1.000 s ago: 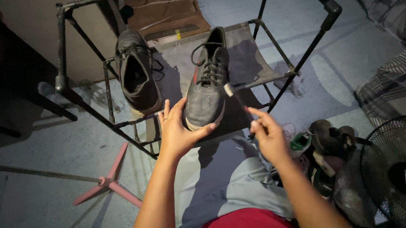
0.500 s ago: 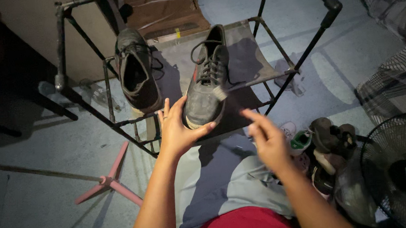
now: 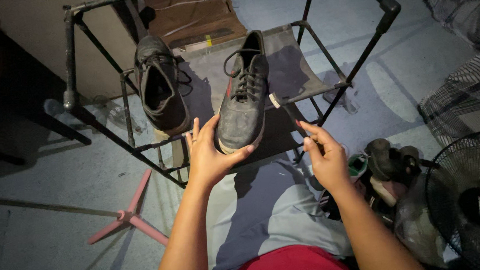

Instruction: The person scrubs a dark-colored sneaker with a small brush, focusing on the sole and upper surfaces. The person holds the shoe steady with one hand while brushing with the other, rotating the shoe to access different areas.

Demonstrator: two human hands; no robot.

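Note:
A worn black lace-up shoe [image 3: 244, 104] rests on the grey fabric shelf [image 3: 291, 61] of a black tube rack. My left hand [image 3: 211, 153] grips its toe from below and the left side. My right hand [image 3: 323, 155] holds a dark toothbrush [image 3: 285, 108] by the handle, its white bristle head right next to the shoe's right side. The matching second black shoe [image 3: 160, 87] lies on the shelf's left part, opening facing up.
The black tube rack frame [image 3: 72, 67] surrounds the shelf. A pink stand [image 3: 132, 214] lies on the blue floor at left. Several other shoes [image 3: 387, 168] are piled at right beside a black floor fan [image 3: 471, 205]. My grey-clad legs are below.
My right hand swept the toothbrush in against the shoe's side and then back out a little to the right. My left hand and both shoes stayed where they were.

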